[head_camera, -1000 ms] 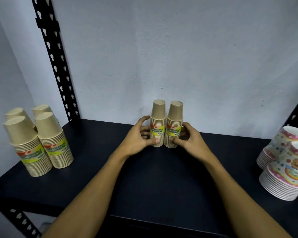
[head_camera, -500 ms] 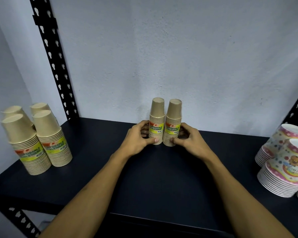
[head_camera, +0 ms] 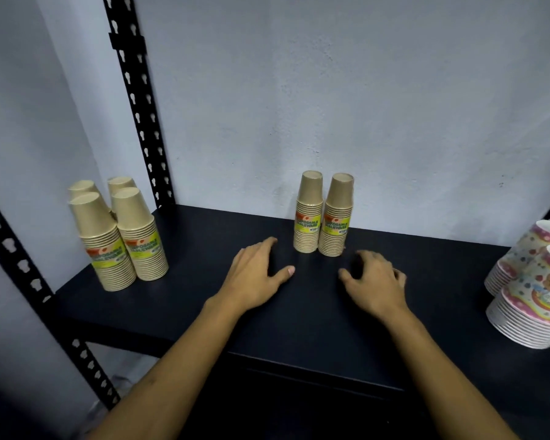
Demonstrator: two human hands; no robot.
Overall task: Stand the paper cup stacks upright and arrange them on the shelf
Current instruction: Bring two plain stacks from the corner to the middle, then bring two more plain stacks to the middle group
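2 brown paper cup stacks are seen standing upright, upside down and touching side by side, at the far middle of a dark shelf, close to the pale wall. Yellow labels are wrapped around both. Just in front of them, the left hand and right hand are held apart from the stacks, palms down over the shelf. Nothing is held in either grip: the left fingers are spread and relaxed, the right fingers loosely curled. At the far left, 4 larger brown cup stacks are grouped beside a black perforated post. At the right edge, patterned pink bowl stacks are placed.
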